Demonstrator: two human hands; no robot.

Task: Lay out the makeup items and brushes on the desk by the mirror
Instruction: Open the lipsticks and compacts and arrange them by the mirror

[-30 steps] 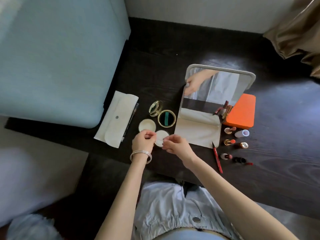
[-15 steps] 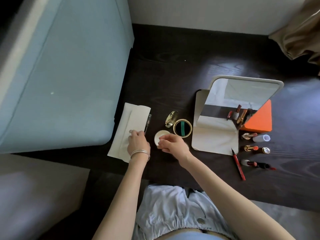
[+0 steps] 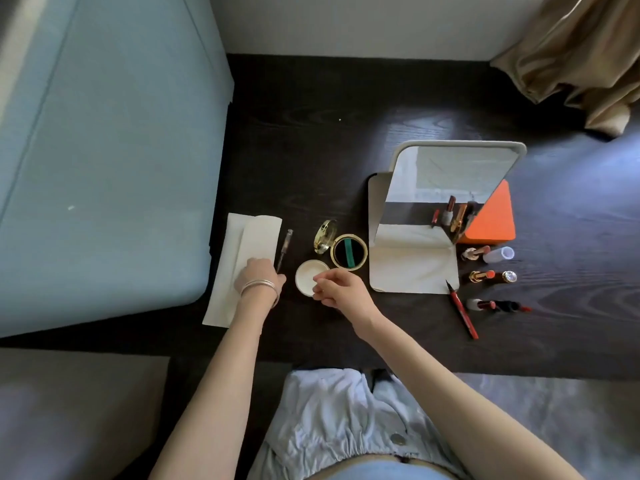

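Observation:
On the dark desk [image 3: 311, 150], my left hand [image 3: 258, 277] rests on a white pouch [image 3: 258, 237], its back facing up and its fingers hidden. A thin brush [image 3: 284, 249] lies along the pouch's right edge, its lower end touching that hand. My right hand [image 3: 341, 291] has curled fingers that pinch the right edge of a round white puff [image 3: 308, 277] lying flat. Behind the puff an open gold compact [image 3: 348, 252] shows a green band. The standing mirror [image 3: 450, 174] is to the right.
Right of the mirror's base [image 3: 412, 268] lie three lipsticks [image 3: 481, 276], loose caps [image 3: 498, 254] and a red liner pen [image 3: 462, 310]. An orange box [image 3: 491, 216] stands behind them. A blue cushion [image 3: 104, 150] borders the desk's left, a curtain [image 3: 581, 46] the far right.
My left hand let go of the white puff and moved left onto the pouch. My right hand stayed at the puff, which now lies on the desk. My view shifted left.

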